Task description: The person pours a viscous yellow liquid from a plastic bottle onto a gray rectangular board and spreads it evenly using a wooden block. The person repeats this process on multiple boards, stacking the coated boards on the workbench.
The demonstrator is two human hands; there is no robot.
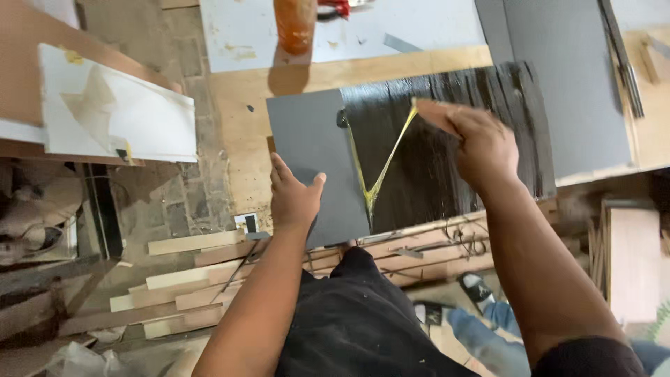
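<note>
My left hand (293, 199) presses flat on the lower part of a grey panel (314, 150), fingers spread. My right hand (481, 146) is closed on a small wooden spreader (434, 112) whose tip sits near the panel's upper middle. The right half of the panel is coated with dark, streaky glue (433, 174). A yellow string of glue (382, 174) stretches in a V from the spreader down to the panel's front edge.
An orange glue bottle (294, 24) stands on a white sheet at the back. A plywood bench top (237, 119) lies under the panel. Another grey sheet (565, 77) lies at right. Wood offcuts (188, 279) lie on the floor below, white boards (112, 112) at left.
</note>
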